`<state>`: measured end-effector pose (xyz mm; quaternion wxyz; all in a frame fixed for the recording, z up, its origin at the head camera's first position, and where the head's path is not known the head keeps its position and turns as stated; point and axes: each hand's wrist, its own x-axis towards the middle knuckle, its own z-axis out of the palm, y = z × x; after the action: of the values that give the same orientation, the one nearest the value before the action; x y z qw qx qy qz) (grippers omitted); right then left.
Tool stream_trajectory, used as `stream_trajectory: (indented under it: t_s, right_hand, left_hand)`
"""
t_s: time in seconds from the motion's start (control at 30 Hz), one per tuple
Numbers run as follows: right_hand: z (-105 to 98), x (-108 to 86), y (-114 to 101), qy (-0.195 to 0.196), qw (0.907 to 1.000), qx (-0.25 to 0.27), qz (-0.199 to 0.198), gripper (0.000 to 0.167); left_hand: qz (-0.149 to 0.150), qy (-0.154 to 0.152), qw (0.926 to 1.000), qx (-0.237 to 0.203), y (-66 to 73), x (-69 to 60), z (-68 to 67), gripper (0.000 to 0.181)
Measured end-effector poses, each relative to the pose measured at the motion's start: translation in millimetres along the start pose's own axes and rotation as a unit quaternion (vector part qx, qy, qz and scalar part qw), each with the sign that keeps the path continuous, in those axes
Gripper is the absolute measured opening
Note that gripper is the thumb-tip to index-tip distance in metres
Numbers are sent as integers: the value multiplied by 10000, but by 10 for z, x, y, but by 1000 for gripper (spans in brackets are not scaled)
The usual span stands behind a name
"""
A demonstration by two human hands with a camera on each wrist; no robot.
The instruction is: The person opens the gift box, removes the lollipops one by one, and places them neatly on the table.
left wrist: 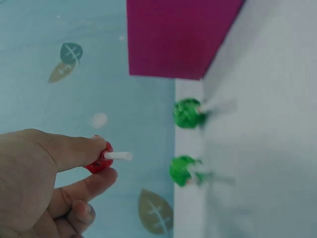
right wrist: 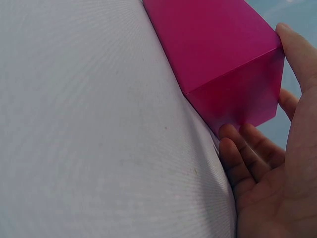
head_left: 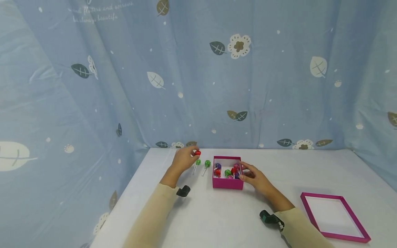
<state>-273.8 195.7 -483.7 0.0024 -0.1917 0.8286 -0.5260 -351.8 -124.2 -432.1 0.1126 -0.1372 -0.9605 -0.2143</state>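
Between thumb and forefinger my left hand (head_left: 183, 159) (left wrist: 29, 173) pinches a red lollipop (head_left: 197, 152) (left wrist: 101, 155) by its candy, its white stick free. Two green lollipops (head_left: 207, 163) (left wrist: 187, 113) lie on the table just beside that hand, left of the magenta box (head_left: 227, 184) (left wrist: 173, 39) (right wrist: 213, 44). Red, green, purple and pink lollipops (head_left: 227, 172) lie inside the open box. At the box's right side is my right hand (head_left: 255, 178) (right wrist: 277, 193), its thumb touching the rim and its other fingers along the outer wall.
A magenta-edged lid (head_left: 336, 235) lies on the white table (head_left: 217, 220) at the right. Behind the table and along its left hangs a blue curtain (head_left: 198, 103) with leaf and flower prints.
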Motion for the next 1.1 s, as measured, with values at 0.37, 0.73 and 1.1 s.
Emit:
stream_trajectory:
  t_s: [0.37, 0.73, 1.1]
  right_hand:
    - [29, 89, 308, 112, 9999, 0, -11, 61]
    - [49, 81, 325, 131, 9997, -6, 186, 62]
    - [5, -39, -67, 1, 10000, 94, 12, 61]
  left_hand:
    - [33, 35, 9998, 199, -374, -11, 75, 27]
    - [-195, -66, 9998, 57, -554, -13, 178, 27]
    - [-473, -207, 9987, -13, -644, -8, 257, 28]
